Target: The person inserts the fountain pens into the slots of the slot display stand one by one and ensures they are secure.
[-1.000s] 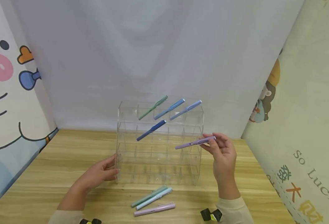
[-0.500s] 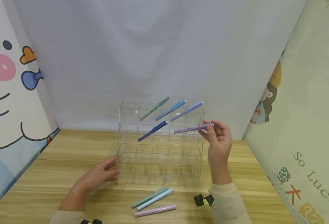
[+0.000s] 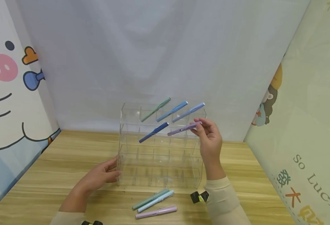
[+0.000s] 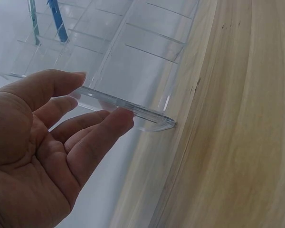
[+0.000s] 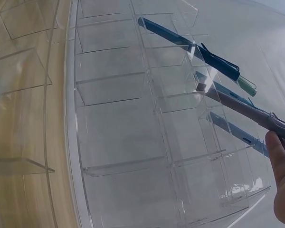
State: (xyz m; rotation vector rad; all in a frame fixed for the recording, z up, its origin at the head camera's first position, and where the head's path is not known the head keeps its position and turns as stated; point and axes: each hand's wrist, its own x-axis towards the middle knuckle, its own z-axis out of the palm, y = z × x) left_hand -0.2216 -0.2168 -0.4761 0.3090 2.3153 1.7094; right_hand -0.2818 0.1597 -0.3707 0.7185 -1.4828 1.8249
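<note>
The clear rack [image 3: 159,159] stands upright on the desk [image 3: 246,170], inward of the desk's rear edge. The right hand [image 3: 210,139] pinches the purple pen [image 3: 179,129] between thumb and fingers near its upper end. This pen is tilted at the rack's second tier from the top, toward the rack's right edge; whether its lower end touches the rack cannot be determined. The left hand [image 3: 103,173] grips the rack's left edge near the lower corner, with thumb and fingers on either side of the panel. The dark blue pen [image 3: 154,132] leans in the second tier, to the left of the purple pen and apart from it. Three pens lean in a row along the top tier, left to right: a green pen [image 3: 155,110], a blue pen [image 3: 172,111] and a periwinkle pen [image 3: 188,112]. On the desk, in front of the rack's lower edge, a grey-green pen [image 3: 150,199] and a pale blue pen [image 3: 155,201] lie close alongside each other; a pink pen [image 3: 156,212] lies just nearer the wearer. A white curtain [image 3: 165,56] hangs along the desk's rear edge.
</note>
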